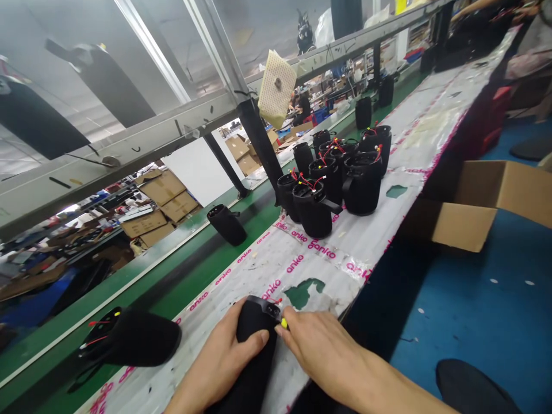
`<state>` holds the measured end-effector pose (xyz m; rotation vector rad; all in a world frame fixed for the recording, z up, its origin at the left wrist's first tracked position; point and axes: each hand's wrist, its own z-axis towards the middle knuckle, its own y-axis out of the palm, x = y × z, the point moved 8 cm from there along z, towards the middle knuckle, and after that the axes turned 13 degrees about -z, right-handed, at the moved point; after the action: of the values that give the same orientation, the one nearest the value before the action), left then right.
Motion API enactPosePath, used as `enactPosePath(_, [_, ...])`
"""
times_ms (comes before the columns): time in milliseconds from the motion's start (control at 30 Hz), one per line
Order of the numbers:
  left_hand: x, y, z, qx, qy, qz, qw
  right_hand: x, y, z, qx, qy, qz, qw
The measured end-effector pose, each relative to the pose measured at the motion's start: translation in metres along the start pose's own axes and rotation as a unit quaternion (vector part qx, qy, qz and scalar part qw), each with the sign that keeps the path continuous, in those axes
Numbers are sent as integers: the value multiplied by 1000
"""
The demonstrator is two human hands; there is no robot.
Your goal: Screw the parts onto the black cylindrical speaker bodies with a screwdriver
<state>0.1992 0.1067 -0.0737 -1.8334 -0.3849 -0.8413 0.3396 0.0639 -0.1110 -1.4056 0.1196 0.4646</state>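
Note:
My left hand point(224, 356) is wrapped round a black cylindrical speaker housing point(254, 328), thumb across its near side. The housing is tilted, with its open end pointing away from me and a panel with small holes at the rim. My right hand point(321, 351) is closed at that rim, thumb and forefinger pinching a small yellow connector point(284, 323). A bit of red shows just above the fingertips. To the left, another speaker housing point(142, 336) lies on its side, with red and white wires coming out of its open end.
Several upright speaker housings point(317, 213) with red wires cluster on the plastic-covered bench point(267, 270). One housing point(227, 224) leans on the green conveyor belt point(190, 259). A metal frame point(172, 123) runs along the left. An open cardboard box point(463, 224) stands at right above the blue floor.

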Motion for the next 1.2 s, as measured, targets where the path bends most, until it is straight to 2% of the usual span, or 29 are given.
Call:
enactPosePath(167, [7, 0, -3, 11, -1, 3, 1000, -1, 0, 0, -12, 4, -31, 999])
enactPosePath(333, [8, 2, -4, 50, -23, 35, 998, -1, -5, -5, -26, -16, -86, 996])
enactPosePath(600, [12, 8, -1, 58, -52, 74, 994, -3, -12, 3, -68, -32, -117, 990])
enactPosePath(733, [7, 9, -4, 56, -38, 74, 995, 2, -6, -3, -20, -13, -54, 998])
enactPosePath(867, [-3, 3, -13, 88, -29, 2, 996, -1, -4, -17, 67, -15, -13, 998])
enactPosePath(1033, [-12, -33, -31, 219, 5, -81, 972, -21, -35, -30, 232, -90, 29, 968])
enactPosePath(1100, [-17, -47, -39, 248, 21, -146, 957, -23, -38, -30, 247, -95, 34, 964])
enactPosePath(1200, [-24, -61, -50, 281, 49, -219, 933, -31, -27, -23, 229, -111, 27, 967])
